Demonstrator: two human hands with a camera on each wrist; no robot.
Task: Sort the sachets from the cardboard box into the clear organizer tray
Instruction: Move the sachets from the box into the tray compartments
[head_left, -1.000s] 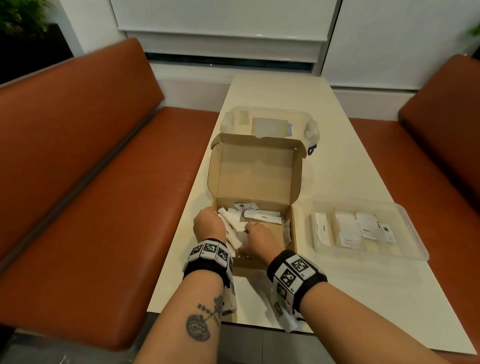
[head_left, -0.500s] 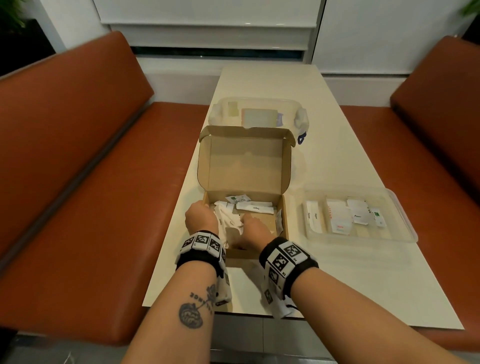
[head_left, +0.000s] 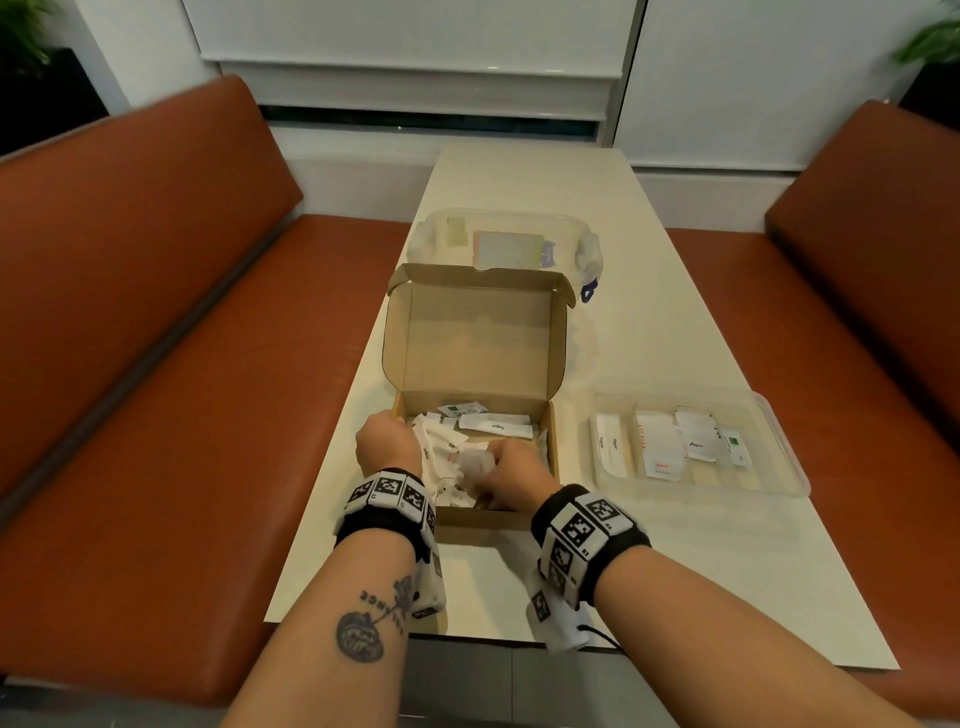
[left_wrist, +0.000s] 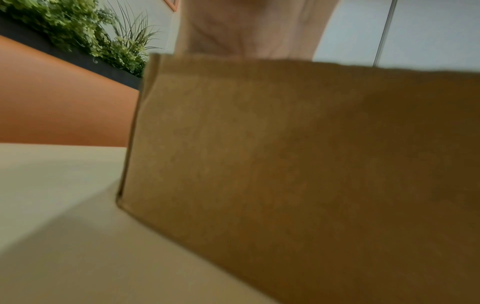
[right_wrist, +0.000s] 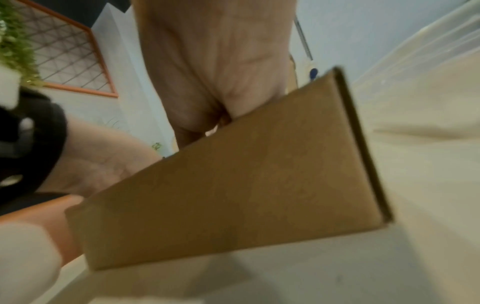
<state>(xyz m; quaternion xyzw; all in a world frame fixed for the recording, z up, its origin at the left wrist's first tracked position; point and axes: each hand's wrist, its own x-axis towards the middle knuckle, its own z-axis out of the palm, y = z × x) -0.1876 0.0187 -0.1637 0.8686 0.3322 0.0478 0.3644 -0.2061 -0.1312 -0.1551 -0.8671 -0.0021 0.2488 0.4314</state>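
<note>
The open cardboard box (head_left: 470, 358) stands on the table with its lid upright and several white sachets (head_left: 496, 427) loose inside. My left hand (head_left: 387, 447) is at the box's left inner wall, knuckles up, with its fingers hidden down in the pile. My right hand (head_left: 506, 465) is in the box's near half, its fingers curled over blurred white sachets (head_left: 475, 465). The clear organizer tray (head_left: 779, 467) lies right of the box and holds sugar (head_left: 610, 447), salt (head_left: 660, 454) and pepper sachets (head_left: 696, 441). Both wrist views show only the box's outer wall (left_wrist: 285, 164) (right_wrist: 233, 195), which hides the fingers.
A clear lidded container (head_left: 498, 244) sits just behind the box lid. Brown bench seats (head_left: 156, 415) run along both sides of the narrow cream table (head_left: 597, 571). Bare tabletop lies in front of the box and tray.
Both hands stay in the box. The right hand has shifted a little left among the sachets and the pile is stirred. The head view has pulled back.
</note>
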